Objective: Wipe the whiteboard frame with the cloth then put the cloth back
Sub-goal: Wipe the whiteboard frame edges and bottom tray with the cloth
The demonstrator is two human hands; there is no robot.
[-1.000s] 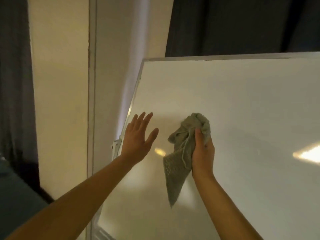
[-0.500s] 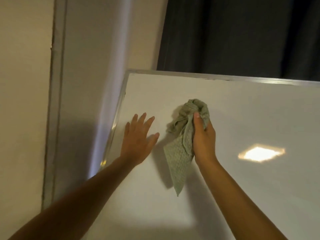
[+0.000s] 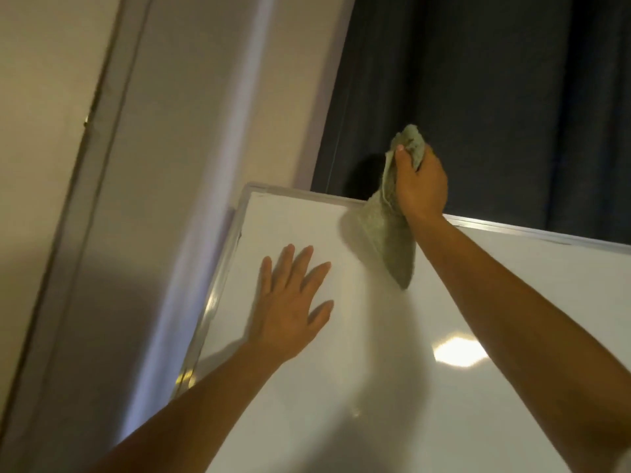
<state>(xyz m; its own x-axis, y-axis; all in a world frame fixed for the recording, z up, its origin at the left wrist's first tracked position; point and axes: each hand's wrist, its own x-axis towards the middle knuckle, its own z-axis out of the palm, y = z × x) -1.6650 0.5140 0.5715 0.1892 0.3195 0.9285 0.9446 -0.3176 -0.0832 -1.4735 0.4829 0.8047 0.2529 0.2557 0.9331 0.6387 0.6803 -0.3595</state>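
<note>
A white whiteboard (image 3: 392, 370) with a thin silver frame (image 3: 300, 193) fills the lower right of the head view. My right hand (image 3: 420, 186) is closed around a bunched grey-green cloth (image 3: 389, 227) at the top frame rail, a little right of the upper left corner. The cloth's loose end hangs down over the board face. My left hand (image 3: 290, 305) lies flat on the board with its fingers spread, close to the left frame rail (image 3: 215, 302), holding nothing.
A dark curtain (image 3: 495, 97) hangs behind the board's top edge. To the left stand a pale wall (image 3: 191, 165) and a grey door frame strip (image 3: 78, 186). A bright light reflection (image 3: 459, 351) sits on the board.
My right hand has gone up with the cloth from the middle of the board to the top frame rail. The view has tilted upward. My left hand stays flat on the board.
</note>
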